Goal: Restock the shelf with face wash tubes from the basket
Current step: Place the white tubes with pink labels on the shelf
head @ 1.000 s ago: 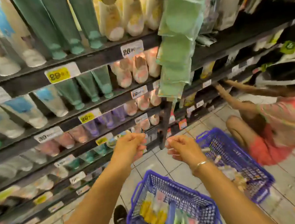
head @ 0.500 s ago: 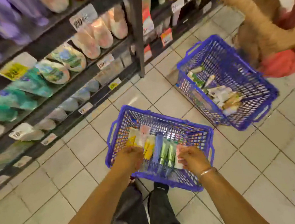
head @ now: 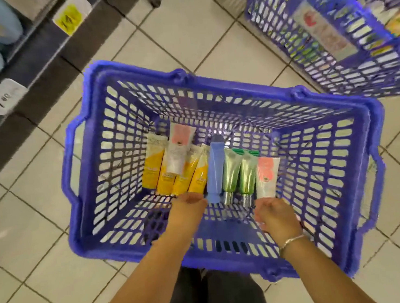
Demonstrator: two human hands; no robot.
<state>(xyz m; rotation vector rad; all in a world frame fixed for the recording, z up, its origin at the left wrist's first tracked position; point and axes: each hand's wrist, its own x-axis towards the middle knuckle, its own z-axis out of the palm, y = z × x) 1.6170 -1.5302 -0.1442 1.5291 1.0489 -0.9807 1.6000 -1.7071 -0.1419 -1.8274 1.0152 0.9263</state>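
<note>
Face wash tubes point(head: 210, 167) lie in a row on the basket point(head: 215, 94) floor toward its near wall: four yellow, two pink-and-white, one blue, two green. This looks like the picking step. Left hand point(head: 187, 209) reaches the yellow tubes' caps, right hand point(head: 275, 213) near the pink tube; both have loosely curled fingers holding nothing. Next, grip one.

Basket point(head: 122, 109) blue-purple lattice; tubes: yellow point(head: 151, 170), blue point(head: 215, 171), green point(head: 231, 172), white w/ pink point(head: 266, 174); floor tiles point(head: 32, 233) beige.
</note>
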